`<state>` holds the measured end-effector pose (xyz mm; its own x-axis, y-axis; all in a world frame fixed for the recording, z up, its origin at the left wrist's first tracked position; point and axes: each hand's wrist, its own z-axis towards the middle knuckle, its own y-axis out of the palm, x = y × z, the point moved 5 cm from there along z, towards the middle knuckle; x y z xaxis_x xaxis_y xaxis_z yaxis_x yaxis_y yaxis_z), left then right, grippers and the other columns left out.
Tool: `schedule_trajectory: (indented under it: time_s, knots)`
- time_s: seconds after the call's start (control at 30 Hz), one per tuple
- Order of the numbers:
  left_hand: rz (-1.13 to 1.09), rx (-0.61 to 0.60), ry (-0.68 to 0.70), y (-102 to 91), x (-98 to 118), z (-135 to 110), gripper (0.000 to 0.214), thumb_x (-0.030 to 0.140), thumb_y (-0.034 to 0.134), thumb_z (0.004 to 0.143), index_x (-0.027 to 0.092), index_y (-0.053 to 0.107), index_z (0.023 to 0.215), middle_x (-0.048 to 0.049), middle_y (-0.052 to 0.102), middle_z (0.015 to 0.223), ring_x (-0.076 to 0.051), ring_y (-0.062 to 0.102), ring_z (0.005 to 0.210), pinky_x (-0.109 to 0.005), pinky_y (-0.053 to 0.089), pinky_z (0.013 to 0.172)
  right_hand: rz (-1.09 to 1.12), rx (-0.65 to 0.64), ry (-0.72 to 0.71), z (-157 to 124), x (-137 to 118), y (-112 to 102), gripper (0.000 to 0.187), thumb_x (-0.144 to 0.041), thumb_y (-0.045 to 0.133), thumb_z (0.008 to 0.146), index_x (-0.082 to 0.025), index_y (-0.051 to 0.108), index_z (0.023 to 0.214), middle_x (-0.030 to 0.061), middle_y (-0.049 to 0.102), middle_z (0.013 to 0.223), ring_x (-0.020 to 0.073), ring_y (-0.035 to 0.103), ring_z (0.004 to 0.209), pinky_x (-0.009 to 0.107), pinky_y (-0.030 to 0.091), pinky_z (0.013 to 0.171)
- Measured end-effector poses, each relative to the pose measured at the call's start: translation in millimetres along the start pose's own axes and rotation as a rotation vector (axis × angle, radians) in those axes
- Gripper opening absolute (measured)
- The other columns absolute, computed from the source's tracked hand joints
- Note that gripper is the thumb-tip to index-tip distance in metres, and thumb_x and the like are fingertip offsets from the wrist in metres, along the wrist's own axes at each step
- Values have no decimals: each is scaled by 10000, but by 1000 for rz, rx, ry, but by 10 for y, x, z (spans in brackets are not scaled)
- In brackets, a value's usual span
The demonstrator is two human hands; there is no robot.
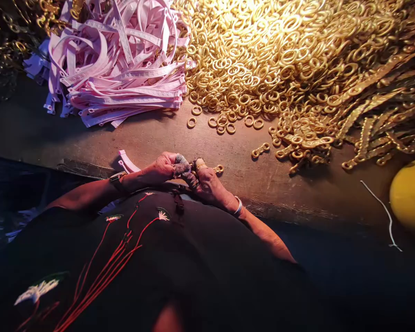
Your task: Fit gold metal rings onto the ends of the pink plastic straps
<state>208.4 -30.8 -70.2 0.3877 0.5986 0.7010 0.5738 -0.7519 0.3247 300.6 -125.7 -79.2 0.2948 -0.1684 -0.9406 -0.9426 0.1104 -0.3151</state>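
My left hand, with cloth wrapped on its fingertips, is pinched closed at the table's front edge. A pink strap pokes out behind its wrist; its other end is hidden by the hand. Pressed against it is my right hand, also closed, with wrapped fingers and a light band on the thumb. A gold two-ring link shows just beyond the right-hand fingers, its near part covered. Small gold and pink bits show between the fingertips, but the exact grip is hidden.
A heap of pink straps lies at the back left. Gold rings are piled across the back. Gold link chains spread at the right, near a yellow round object and a white string on the wooden table.
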Motion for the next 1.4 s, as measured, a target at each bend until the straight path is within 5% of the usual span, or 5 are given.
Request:
schedule_trajectory:
  time_s: [0.33, 0.6, 0.87, 1.2, 1.4]
  knots:
    - [-52, 23, 26, -80, -113, 183, 495, 491, 922, 518, 121, 621, 652, -24, 609, 573, -108, 566, 520, -206, 415, 493, -168, -30, -38, 170, 45, -57, 218, -266, 570, 877, -222, 366, 813, -35, 484, 659, 85, 352, 558, 228, 257, 537]
    - [68, 87, 183, 53, 241, 142, 387, 390, 892, 588, 98, 660, 692, -11, 597, 565, -46, 396, 469, -188, 247, 442, -138, 232, 59, 119, 41, -249, 313, -485, 528, 926, -235, 353, 855, 13, 542, 708, 124, 443, 555, 263, 288, 556]
    - [46, 10, 169, 15, 61, 192, 450, 446, 895, 577, 98, 632, 689, -33, 636, 605, -86, 512, 540, -199, 352, 511, -103, 82, 33, 116, 140, -81, 287, -408, 532, 925, -239, 332, 810, -19, 494, 646, 107, 403, 532, 245, 275, 535]
    - [72, 3, 130, -75, -34, 288, 500, 534, 854, 632, 104, 613, 712, -8, 588, 584, -66, 458, 499, -192, 311, 484, -471, -56, 72, 219, 200, -109, 221, -380, 471, 974, -186, 487, 869, 37, 576, 691, 130, 472, 566, 259, 243, 565]
    - [379, -3, 274, 22, 41, 451, 419, 522, 709, 780, 113, 624, 795, -20, 607, 649, -106, 509, 585, -223, 393, 566, -705, 106, 40, 118, 253, -328, 367, -475, 433, 981, -158, 604, 911, 73, 633, 704, 176, 545, 623, 277, 287, 584]
